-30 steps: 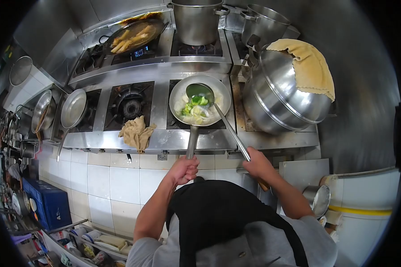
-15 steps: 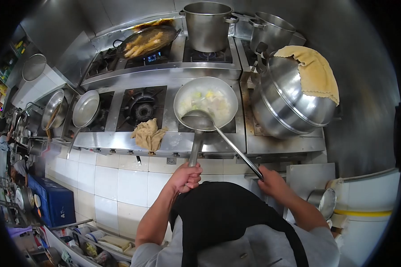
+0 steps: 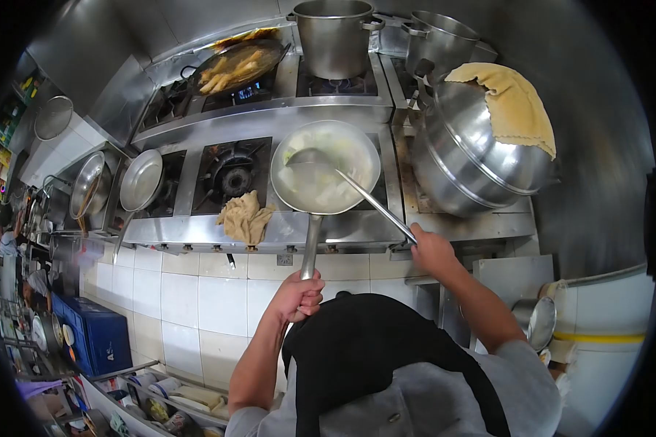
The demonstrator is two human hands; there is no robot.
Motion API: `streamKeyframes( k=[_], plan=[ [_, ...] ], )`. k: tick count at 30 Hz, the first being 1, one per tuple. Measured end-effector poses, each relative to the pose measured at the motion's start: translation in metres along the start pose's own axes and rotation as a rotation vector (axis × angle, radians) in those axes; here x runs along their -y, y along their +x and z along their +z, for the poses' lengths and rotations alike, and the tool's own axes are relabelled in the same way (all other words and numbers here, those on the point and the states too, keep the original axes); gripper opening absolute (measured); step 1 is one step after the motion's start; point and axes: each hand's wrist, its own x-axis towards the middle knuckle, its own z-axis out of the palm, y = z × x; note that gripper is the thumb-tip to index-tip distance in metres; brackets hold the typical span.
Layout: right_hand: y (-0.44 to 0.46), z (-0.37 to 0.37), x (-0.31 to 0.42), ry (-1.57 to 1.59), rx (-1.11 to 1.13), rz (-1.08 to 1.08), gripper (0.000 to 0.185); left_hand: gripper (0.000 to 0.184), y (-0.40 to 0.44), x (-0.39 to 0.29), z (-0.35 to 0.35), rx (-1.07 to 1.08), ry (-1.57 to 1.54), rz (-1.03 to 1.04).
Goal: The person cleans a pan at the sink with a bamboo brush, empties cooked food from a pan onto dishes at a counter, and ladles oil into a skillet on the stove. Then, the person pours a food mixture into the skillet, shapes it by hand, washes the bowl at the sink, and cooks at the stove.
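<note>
My left hand [image 3: 299, 295] is closed around the handle of a wok [image 3: 277, 178] on the front burner. Pale, steamy food [image 3: 335, 191] with some yellow-green pieces lies in the wok; steam blurs its details. In my right hand [image 3: 433, 250] is the long handle of a ladle [image 3: 375, 202], with its bowl down in the food toward the wok's far left side. A crumpled brown cloth [image 3: 246, 218] rests on the stove's front edge, left of the wok handle.
Behind stand a dark pan of frying food [image 3: 239, 69] over a blue flame and a tall pot [image 3: 334, 44]. A large domed steel pot [image 3: 466, 160] with a tan cloth [image 3: 514, 109] is at right. Two pans sit left, one nearer [image 3: 141, 180]. A blue crate [image 3: 91, 335] is on the floor.
The ladle bowl has moved from the wok's near edge to its far left part. The wok has shifted slightly left, and my right hand has moved a little up and left.
</note>
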Motion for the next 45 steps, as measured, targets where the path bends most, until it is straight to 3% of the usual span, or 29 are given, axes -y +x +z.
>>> streamKeyframes(
  k=[11, 13, 23, 27, 29, 30, 34, 40, 45],
  plan=[
    [0.017, -0.04, 0.027, -0.032, -0.006, -0.121, 0.024, 0.016, -0.04, 0.017, -0.029, -0.002, -0.063, 0.039],
    [0.024, -0.049, 0.036, -0.154, -0.013, -0.029, 0.025, 0.016, -0.052, 0.02, -0.036, -0.004, -0.088, 0.05],
    [0.048, -0.058, 0.126, -0.305, -0.006, -0.194, 0.025, 0.02, -0.14, 0.035, -0.082, -0.067, -0.145, 0.158],
    [0.028, -0.048, 0.195, -0.193, 0.114, -0.212, 0.025, 0.021, -0.185, 0.042, -0.109, -0.089, -0.175, 0.199],
    [0.012, -0.05, 0.238, 0.067, 0.294, -0.217, 0.02, 0.023, -0.208, 0.049, -0.126, -0.115, -0.178, 0.198],
    [0.003, -0.053, 0.264, 0.218, 0.464, -0.069, 0.016, 0.023, -0.22, 0.052, -0.134, -0.126, -0.195, 0.212],
    [-0.01, -0.027, 0.308, 0.293, 0.753, -0.096, 0.016, 0.023, -0.265, 0.065, -0.166, -0.176, -0.229, 0.257],
    [-0.026, -0.019, 0.407, 0.209, 0.835, -0.243, 0.015, 0.026, -0.325, 0.101, -0.206, -0.223, -0.322, 0.367],
    [-0.01, 0.022, 0.456, 0.202, 0.71, -0.605, 0.012, 0.028, -0.373, 0.128, -0.216, -0.201, -0.474, 0.59]
  ],
)
